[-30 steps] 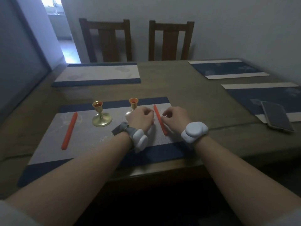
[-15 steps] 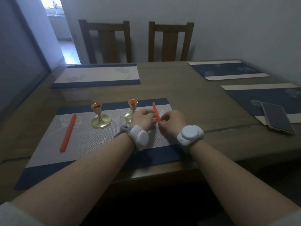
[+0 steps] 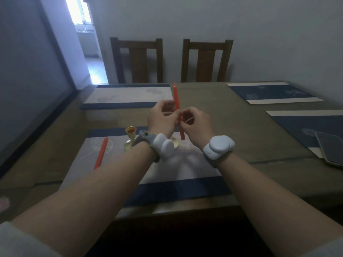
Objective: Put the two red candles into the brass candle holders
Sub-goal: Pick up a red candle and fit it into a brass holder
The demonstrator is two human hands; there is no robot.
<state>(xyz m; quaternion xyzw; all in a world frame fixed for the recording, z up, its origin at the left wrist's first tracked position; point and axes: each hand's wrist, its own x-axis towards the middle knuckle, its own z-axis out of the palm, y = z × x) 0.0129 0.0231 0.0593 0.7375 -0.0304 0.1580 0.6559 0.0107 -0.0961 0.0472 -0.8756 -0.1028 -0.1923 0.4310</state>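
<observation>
Both hands are raised above the near placemat (image 3: pixel 185 173). The left hand (image 3: pixel 162 120) and right hand (image 3: pixel 196 125) pinch one red candle (image 3: pixel 177 106) between closed fingertips, the left gripping higher, the right lower. The candle stands near upright, tip toward 12 o'clock, clear of the mat. At 9 o'clock of the hands, one brass holder (image 3: pixel 130 138) stands on the mat. A second holder (image 3: pixel 174 142) is mostly hidden behind the left wrist. The second red candle (image 3: pixel 101 154) lies flat at 8 o'clock, beside the visible holder, not touching it
</observation>
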